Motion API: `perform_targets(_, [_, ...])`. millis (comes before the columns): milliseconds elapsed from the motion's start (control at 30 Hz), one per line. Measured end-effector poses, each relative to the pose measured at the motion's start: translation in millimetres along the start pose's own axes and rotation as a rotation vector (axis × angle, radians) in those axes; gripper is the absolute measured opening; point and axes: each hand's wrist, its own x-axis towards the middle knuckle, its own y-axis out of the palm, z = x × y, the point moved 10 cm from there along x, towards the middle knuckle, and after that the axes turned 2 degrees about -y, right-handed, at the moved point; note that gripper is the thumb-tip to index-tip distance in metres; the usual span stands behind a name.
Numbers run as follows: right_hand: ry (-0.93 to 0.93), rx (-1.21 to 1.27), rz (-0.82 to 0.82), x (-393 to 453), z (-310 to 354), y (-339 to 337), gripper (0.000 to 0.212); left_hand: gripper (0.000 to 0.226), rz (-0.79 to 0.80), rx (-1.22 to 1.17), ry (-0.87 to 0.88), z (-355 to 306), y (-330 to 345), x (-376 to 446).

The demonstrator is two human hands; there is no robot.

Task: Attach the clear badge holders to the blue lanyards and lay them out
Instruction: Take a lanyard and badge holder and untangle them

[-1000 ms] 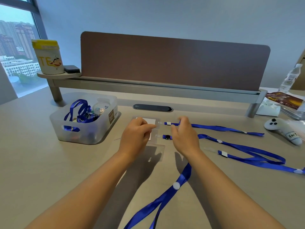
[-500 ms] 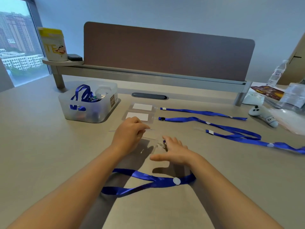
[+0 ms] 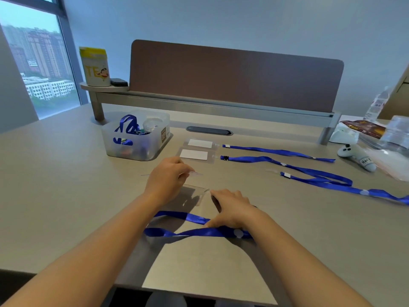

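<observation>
Both hands have dropped nearer the tabletop (image 3: 66,196) edge since a second ago, away from the laid-out rows. Left hand (image 3: 168,180) pinches a clear badge holder (image 3: 194,191) by its edge, fingers closed on it. Right hand (image 3: 230,209) lies flat, fingers loosely spread, over the clip end of a blue lanyard (image 3: 190,231) looped across the near tabletop. Two finished badge holders (image 3: 194,154) with lanyards (image 3: 276,151) lie further back, right of the plastic bin (image 3: 135,142).

At frame centre, the left hand (image 3: 168,178) is pinching a clear badge holder (image 3: 194,191) while the right hand (image 3: 230,209) is pressing a blue lanyard (image 3: 188,231) against the bench (image 3: 66,196).
</observation>
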Motion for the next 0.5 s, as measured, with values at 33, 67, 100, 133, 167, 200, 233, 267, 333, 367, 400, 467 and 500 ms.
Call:
perform_targets(33, [-0.002, 0.023, -0.037, 2, 0, -5, 0.064, 0.022, 0.000, -0.002, -0.009, 1, -1, 1])
perform_targets(67, [-0.008, 0.047, -0.073, 4, -1, -10, 0.057, 0.022, -0.001, -0.005, -0.017, 2, -1, 2])
perform_targets(100, [-0.013, 0.070, -0.108, 5, -2, -16, 0.051, 0.022, -0.002, -0.006, -0.024, 3, -2, 3])
perform_targets(133, [-0.011, 0.092, -0.142, 7, -4, -21, 0.044, 0.022, -0.001, -0.009, -0.030, 4, -2, 4])
perform_targets(167, [-0.005, 0.115, -0.169, 8, -5, -26, 0.038, 0.022, 0.000, -0.013, -0.033, 5, -3, 5])
perform_targets(200, [0.005, 0.147, -0.178, 9, -7, -29, 0.034, 0.022, 0.003, -0.017, -0.034, 6, -2, 6])
perform_targets(233, [0.013, 0.184, -0.162, 10, -8, -29, 0.034, 0.022, 0.005, -0.018, -0.037, 7, -2, 7])
perform_targets(267, [0.019, 0.218, -0.129, 11, -7, -27, 0.037, 0.022, 0.003, -0.015, -0.044, 9, -2, 9])
perform_targets(333, [0.022, 0.234, -0.051, 13, -5, -20, 0.047, 0.022, -0.008, -0.019, -0.064, 12, -4, 10])
perform_targets(367, [0.024, 0.196, -0.025, 14, -4, -17, 0.052, 0.022, -0.016, -0.027, -0.070, 13, -4, 11])
perform_targets(400, [0.030, 0.139, -0.018, 15, -5, -15, 0.057, 0.022, -0.021, -0.036, -0.073, 13, -5, 11])
perform_targets(467, [0.042, 0.071, -0.050, 17, -6, -16, 0.059, 0.022, -0.024, -0.046, -0.073, 13, -6, 10])
perform_targets(500, [0.042, 0.074, -0.077, 18, -7, -18, 0.057, 0.022, -0.026, -0.046, -0.072, 13, -6, 10])
